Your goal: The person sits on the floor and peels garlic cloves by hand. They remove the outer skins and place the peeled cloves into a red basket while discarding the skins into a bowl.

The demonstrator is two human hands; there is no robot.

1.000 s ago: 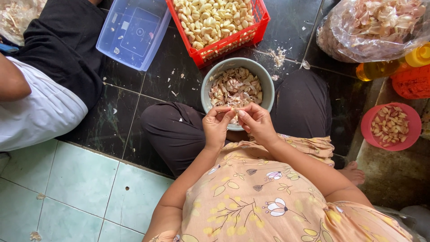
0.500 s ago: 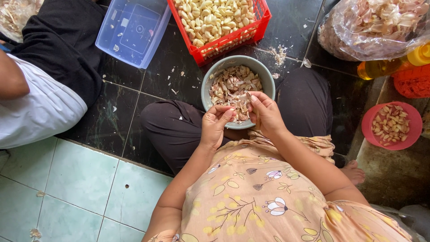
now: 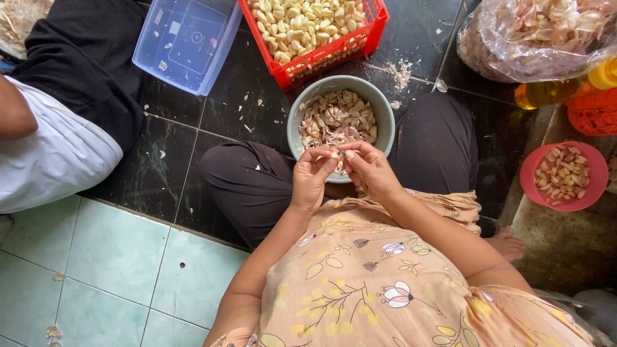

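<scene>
My left hand and my right hand meet over the near rim of a grey-green bowl that rests between my knees. Together their fingertips pinch a small garlic clove. The bowl holds papery garlic skins and unpeeled cloves. Beyond it stands a red basket full of peeled pale cloves.
A clear blue plastic box lies at the top left. Another person in a white sleeve and dark trousers sits at the left. At the right are a plastic bag of garlic, a yellow bottle and a pink bowl of cloves.
My right hand reached into the bowl half a second ago and has come back to meet the left hand at the bowl's near rim.
</scene>
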